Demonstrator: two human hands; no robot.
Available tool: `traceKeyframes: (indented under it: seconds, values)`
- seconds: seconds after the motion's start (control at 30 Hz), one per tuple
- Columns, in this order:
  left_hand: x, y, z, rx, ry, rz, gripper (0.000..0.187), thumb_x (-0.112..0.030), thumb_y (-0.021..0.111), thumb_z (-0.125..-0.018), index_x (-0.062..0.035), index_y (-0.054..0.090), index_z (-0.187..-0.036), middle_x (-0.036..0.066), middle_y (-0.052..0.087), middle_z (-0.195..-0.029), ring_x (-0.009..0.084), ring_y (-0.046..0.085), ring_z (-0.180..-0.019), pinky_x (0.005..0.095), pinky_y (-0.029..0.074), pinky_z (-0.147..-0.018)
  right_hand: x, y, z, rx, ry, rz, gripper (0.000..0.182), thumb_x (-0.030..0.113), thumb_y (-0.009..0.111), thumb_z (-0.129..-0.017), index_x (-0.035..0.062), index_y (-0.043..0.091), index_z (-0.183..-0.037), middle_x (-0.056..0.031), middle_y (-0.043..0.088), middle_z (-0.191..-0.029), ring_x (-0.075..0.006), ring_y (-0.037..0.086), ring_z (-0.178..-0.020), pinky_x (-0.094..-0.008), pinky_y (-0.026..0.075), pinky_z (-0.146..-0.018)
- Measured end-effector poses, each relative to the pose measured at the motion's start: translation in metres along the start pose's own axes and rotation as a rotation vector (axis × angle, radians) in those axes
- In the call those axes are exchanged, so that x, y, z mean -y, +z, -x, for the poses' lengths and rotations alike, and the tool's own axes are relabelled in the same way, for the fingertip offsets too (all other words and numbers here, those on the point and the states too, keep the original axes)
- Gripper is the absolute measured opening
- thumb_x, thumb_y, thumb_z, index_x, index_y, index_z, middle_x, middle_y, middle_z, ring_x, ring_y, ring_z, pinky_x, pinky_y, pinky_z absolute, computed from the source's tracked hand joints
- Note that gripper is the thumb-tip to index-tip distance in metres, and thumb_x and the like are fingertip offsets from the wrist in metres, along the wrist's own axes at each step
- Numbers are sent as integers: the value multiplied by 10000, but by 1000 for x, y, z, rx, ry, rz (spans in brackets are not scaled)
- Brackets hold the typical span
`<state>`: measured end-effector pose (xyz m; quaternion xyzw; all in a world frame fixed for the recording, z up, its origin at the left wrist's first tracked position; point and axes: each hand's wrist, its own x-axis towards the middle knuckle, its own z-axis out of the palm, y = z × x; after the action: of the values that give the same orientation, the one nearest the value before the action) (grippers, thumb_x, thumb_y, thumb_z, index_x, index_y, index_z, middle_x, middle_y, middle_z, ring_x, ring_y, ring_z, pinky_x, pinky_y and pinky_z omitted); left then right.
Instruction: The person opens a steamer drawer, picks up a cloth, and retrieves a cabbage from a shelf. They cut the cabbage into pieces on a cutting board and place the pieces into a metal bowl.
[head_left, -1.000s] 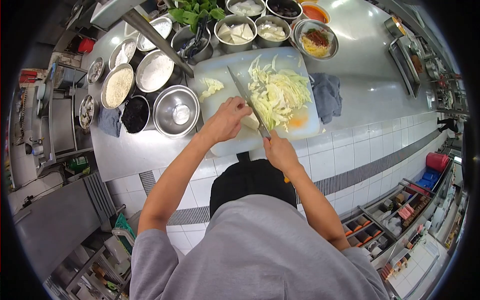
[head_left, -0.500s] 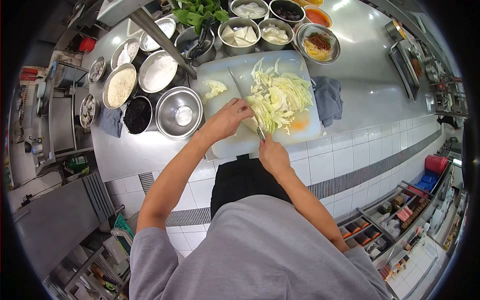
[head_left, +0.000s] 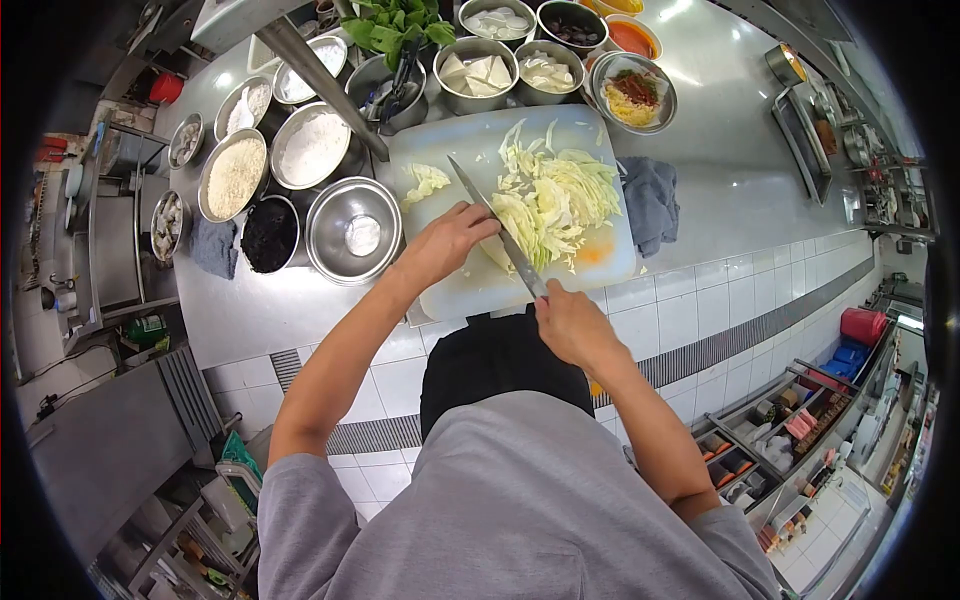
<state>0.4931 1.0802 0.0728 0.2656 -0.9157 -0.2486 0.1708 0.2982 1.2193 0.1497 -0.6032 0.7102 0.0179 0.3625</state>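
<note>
My right hand [head_left: 575, 325] is wrapped round the handle of a long knife [head_left: 512, 245], whose blade slants up and left over the white cutting board [head_left: 440, 297]. Fingers bent together, my left hand [head_left: 450, 240] rests by the blade's left side; what lies beneath its fingertips is hidden. Shredded cabbage [head_left: 565, 200] is heaped on the board to the right of the blade. A smaller pile of cabbage [head_left: 427, 183] sits near the board's left edge.
An empty metal bowl [head_left: 335, 240] and bowls of white powder [head_left: 313, 147] and crumbs [head_left: 235, 180] stand left of the board. Behind it are tofu [head_left: 478, 75] and green leaves [head_left: 395, 30]. A grey cloth [head_left: 650, 205] lies right; a metal post [head_left: 320, 85] slants across the upper left.
My right hand has moved right and toward my body with the knife, and more of the blade shows. My left hand has stayed nearly in place.
</note>
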Motion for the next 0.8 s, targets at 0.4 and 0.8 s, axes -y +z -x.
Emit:
traceKeyframes:
  seconds: [0.4,0.8]
  values:
    - [9,3,5,-29,-4,-2,228,-1,619,-829,-51,620,-1051,114,607,-1096,308,593,-1012,391,517,-847,-7,71,-53,-148,8,-146,270,252,486,-967,-14,514,-1005,-327,634,-768,-500,639,-754,-567,514,-705]
    - [47,-17,6,-289,-261,-110,327,21,537,-828,-42,594,-1144,191,576,-1141,371,579,-1030,437,485,-894,-30,-53,28,-175,-48,-133,277,256,572,-940,-12,522,-995,-233,671,-785,-469,630,-736,-546,493,-681]
